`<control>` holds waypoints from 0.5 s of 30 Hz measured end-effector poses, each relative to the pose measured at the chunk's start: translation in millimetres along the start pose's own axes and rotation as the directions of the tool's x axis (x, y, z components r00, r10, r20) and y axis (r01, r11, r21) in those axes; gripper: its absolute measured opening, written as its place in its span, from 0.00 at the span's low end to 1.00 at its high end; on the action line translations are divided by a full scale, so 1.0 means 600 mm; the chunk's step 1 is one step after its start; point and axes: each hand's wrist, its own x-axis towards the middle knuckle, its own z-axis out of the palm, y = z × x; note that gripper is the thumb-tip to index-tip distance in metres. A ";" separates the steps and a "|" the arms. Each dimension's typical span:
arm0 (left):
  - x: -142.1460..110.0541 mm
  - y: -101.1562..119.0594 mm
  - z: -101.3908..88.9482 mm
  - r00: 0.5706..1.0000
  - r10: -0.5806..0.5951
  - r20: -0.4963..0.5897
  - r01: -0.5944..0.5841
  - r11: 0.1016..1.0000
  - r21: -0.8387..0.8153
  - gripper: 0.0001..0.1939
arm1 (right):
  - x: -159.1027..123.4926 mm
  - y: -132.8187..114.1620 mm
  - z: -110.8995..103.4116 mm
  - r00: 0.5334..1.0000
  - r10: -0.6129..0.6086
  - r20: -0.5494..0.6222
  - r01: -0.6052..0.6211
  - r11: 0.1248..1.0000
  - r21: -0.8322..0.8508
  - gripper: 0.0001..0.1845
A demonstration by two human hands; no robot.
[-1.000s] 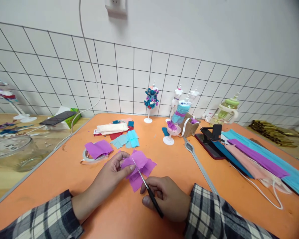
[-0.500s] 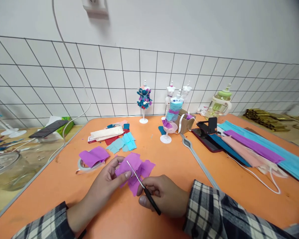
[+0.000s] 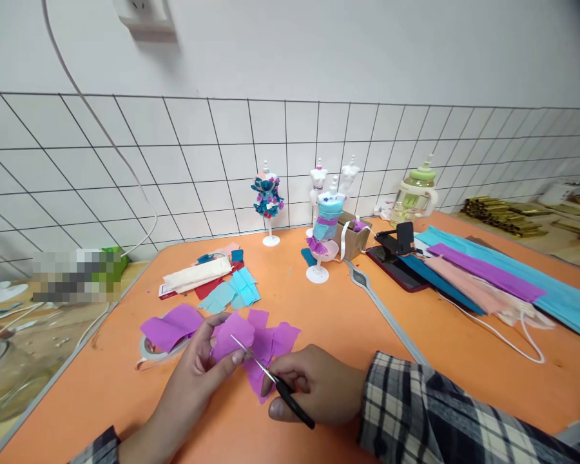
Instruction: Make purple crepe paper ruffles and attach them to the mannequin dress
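Observation:
My left hand (image 3: pixel 200 364) pinches a rounded piece of thin purple fabric (image 3: pixel 236 332) between thumb and fingers. My right hand (image 3: pixel 314 383) is closed around black-handled scissors (image 3: pixel 287 396), seen nearly edge-on. Their thin metal blades reach across the front of the held piece, close to my left thumb. Whether the blades are apart is too fine to tell. Beneath and beyond lie more purple pieces (image 3: pixel 283 338), loose on the orange table (image 3: pixel 212 428). Left of my left hand, a purple piece (image 3: pixel 174 325) rests over a roll of tape (image 3: pixel 149 348).
Light blue pieces (image 3: pixel 244 288) and a cream folded strip (image 3: pixel 198 274) lie farther back. A flower-covered miniature dress form (image 3: pixel 268 196) and a blue-dressed one (image 3: pixel 328 216) stand near the wall. At right are a phone (image 3: pixel 399 270), folded fabrics (image 3: pixel 488 274) and a green-lidded bottle (image 3: pixel 413 196).
The view has turned right, so the table things shift left. My left hand has drawn the held purple piece left and slightly nearer, and the scissors have followed along its edge.

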 end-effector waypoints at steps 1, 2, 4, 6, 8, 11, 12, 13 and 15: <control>0.000 0.000 -0.001 1.000 0.001 -0.003 -0.001 1.000 0.010 0.28 | 0.001 0.001 0.001 1.000 0.005 0.000 -0.005 1.000 0.007 0.13; 0.000 0.000 -0.002 1.000 0.000 -0.003 0.000 1.000 0.026 0.29 | 0.002 0.003 0.002 1.000 0.008 0.005 -0.009 1.000 0.019 0.13; 0.001 0.002 -0.004 1.000 0.002 -0.002 -0.002 0.997 0.075 0.32 | 0.005 0.007 0.004 1.000 0.010 0.020 -0.011 0.998 0.064 0.13; 0.001 0.003 -0.005 1.000 0.012 -0.011 -0.010 0.993 0.114 0.32 | 0.007 0.010 0.005 0.999 0.007 0.031 -0.011 0.993 0.114 0.13; 0.001 0.003 -0.005 1.000 0.012 0.004 -0.012 0.997 0.082 0.32 | 0.006 0.014 0.006 0.999 0.014 0.032 -0.019 0.989 0.146 0.15; 0.001 0.002 -0.003 0.998 -0.028 0.063 0.035 0.993 -0.109 0.23 | 0.001 0.017 0.004 1.000 0.022 -0.017 -0.019 0.989 0.145 0.18; 0.002 0.001 -0.001 0.995 -0.046 0.084 0.060 0.983 -0.175 0.19 | -0.002 0.018 0.003 0.999 0.020 -0.038 -0.014 0.990 0.138 0.18; 0.002 0.000 0.000 0.992 -0.061 0.108 0.085 0.970 -0.226 0.14 | -0.004 0.019 0.002 0.998 0.017 -0.059 -0.009 0.991 0.130 0.19; 0.004 -0.002 0.004 0.983 -0.080 0.163 0.124 0.951 -0.282 0.10 | -0.008 0.019 0.001 0.997 0.016 -0.081 -0.006 0.992 0.129 0.21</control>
